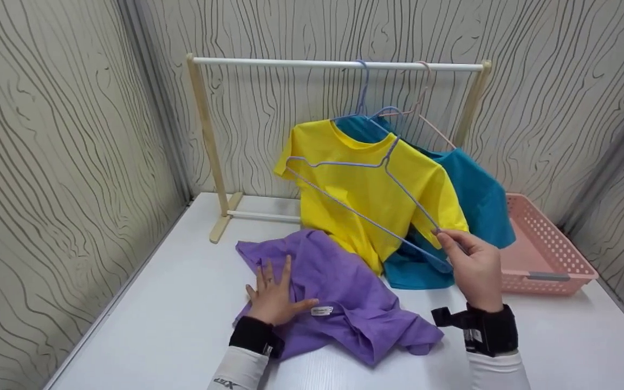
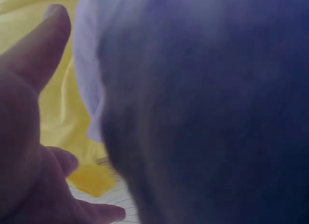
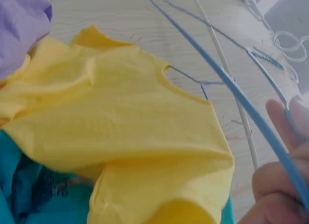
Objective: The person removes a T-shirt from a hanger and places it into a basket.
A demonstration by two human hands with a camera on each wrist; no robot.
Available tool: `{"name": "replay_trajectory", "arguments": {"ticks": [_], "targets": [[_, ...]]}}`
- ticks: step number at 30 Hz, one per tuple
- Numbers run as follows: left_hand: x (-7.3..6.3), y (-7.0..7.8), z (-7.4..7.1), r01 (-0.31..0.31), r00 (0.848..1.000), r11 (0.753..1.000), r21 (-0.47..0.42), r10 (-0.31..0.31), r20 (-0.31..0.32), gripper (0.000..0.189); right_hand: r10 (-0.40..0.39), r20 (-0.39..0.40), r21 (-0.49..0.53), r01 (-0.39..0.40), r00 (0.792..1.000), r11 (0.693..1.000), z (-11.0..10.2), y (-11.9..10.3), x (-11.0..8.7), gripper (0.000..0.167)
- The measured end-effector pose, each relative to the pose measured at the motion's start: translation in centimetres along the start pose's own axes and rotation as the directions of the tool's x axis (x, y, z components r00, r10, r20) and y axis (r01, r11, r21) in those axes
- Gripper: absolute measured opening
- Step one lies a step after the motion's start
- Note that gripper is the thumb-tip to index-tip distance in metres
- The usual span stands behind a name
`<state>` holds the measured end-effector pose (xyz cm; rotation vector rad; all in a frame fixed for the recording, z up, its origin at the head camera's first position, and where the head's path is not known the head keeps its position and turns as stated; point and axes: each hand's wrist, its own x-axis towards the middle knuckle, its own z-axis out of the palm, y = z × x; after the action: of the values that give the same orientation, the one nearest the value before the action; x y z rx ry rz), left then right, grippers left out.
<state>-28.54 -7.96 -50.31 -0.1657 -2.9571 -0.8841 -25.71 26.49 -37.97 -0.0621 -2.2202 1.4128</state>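
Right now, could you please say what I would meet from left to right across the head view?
Left rack post, left hand on purple shirt, right hand gripping hanger, pink basket.

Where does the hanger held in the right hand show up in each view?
Head: the held hanger is just right of centre, in front of the yellow shirt; the right hand grips its right end.
Left wrist: not visible.
Right wrist: the held hanger spans the upper right, one bar running diagonally from top to right edge.
Shared landmark: the yellow shirt, in all three.
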Motion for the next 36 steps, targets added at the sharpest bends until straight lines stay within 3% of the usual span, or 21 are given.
{"name": "replay_trajectory", "arguments": {"ticks": [3,6,14,19,26,36], "targets": [[-0.1,-0.1,0.1,0.027,0.998,0.999,0.018,-0.028,0.055,0.114,-0.057,-0.023,0.004,0.057,0.998,0.998,1.2,-1.5,1.2,0.032],[-0.2,-0.1,0.2,0.019,0.997,0.999,0.044,-0.022,0.072,0.115,-0.115,-0.013,0.021,0.116,0.993,0.993,2.4,-3.6,2.9,0.036],[-0.3,0.4,0.6,-0.042,0.999,0.994,0.099,0.044,-0.018,0.107,-0.121,0.041,0.059,0.119,0.992,0.991,6.0,-9.3,8.1,0.043],[-0.3,0.7,0.9,-0.04,0.999,0.992,0.117,0.041,-0.003,0.086,-0.135,0.08,0.029,0.133,0.988,0.991,8.3,-11.8,10.7,0.039],[-0.5,1.0,1.0,-0.048,0.998,0.994,0.095,0.044,0.043,0.07,-0.138,0.128,-0.002,0.14,0.982,0.99,10.7,-12.8,11.7,0.034],[-0.9,1.4,0.5,-0.067,0.996,0.993,0.094,0.061,0.065,0.039,-0.117,0.262,-0.019,0.126,0.958,0.992,13.2,-11.3,11.2,0.034]]}}
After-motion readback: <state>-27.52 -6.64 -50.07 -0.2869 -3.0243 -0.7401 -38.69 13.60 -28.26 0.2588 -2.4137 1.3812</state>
